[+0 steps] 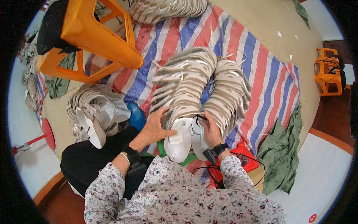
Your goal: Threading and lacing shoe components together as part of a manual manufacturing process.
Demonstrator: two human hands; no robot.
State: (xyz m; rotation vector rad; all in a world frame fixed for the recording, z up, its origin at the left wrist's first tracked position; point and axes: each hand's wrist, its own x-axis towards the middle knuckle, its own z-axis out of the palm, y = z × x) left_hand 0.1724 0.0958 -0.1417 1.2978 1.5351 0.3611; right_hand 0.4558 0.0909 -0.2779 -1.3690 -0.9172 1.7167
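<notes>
1. Lower middle: a floral top (186, 203), with black devices on both wrists.
2. Centre: the left hand (152, 128) is half open, thumb on the edge of a white shoe upper (179, 147), fingers curved beside the stacked pieces; whether it grips, I cannot tell.
3. The right hand (212, 130) curls at the side of a second white upper (198, 143), near a dark cord; its hold is partly hidden, so I cannot tell how firm it is.
4. Small dark print sits on the first upper, too small to read. In the lower right corner is a small red mark (312, 217), also unreadable.
5. Beyond the hands, two rows of nested uppers, a left row (186, 86) and a right row (229, 93), lie on a striped sheet (257, 86).
6. Left of centre: a pile of pale uppers (91, 112) beside a blue round object (136, 115).
7. Upper left: an orange stool (100, 37).
</notes>
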